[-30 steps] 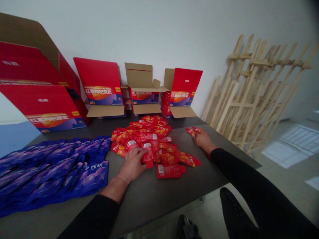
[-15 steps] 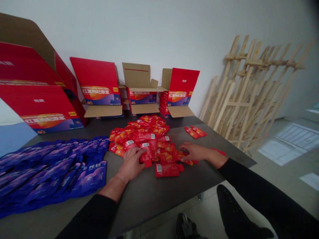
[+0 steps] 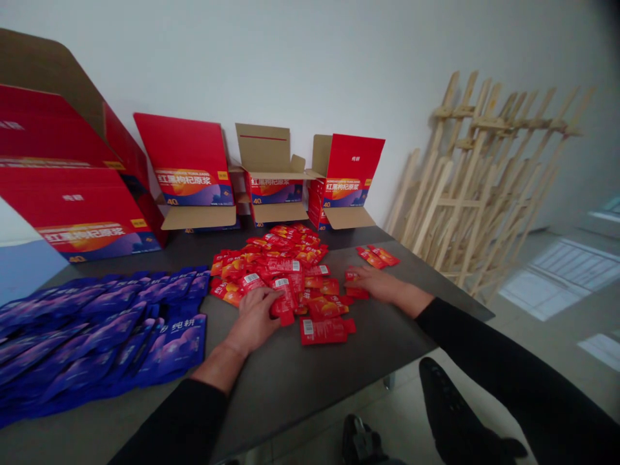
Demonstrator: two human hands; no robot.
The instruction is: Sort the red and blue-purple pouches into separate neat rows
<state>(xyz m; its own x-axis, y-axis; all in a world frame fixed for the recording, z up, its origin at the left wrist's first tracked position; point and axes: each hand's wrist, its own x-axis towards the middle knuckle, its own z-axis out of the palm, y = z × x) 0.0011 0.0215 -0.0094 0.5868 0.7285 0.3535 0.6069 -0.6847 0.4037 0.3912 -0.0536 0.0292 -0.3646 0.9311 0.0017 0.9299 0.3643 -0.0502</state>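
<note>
A dark grey table [image 3: 290, 381] stands against a white wall [image 3: 310, 64]. Wooden frames [image 3: 465, 187] lean on the wall to the right, above a tiled floor [image 3: 557, 323]. Open red cartons [image 3: 188, 161] stand along the table's back edge. Blue sachets [image 3: 111, 342] lie in a dense layer at the left.

Red sachets [image 3: 271, 271] form a loose pile at the table's centre, with barcodes visible; 2 lie apart to the right. The left hand [image 3: 254, 320] rests on the pile's near edge, fingers curled over 1 sachet; a firm grip cannot be confirmed. The right hand [image 3: 382, 284] lies flat and open, fingertips touching a sachet at the pile's right side.
</note>
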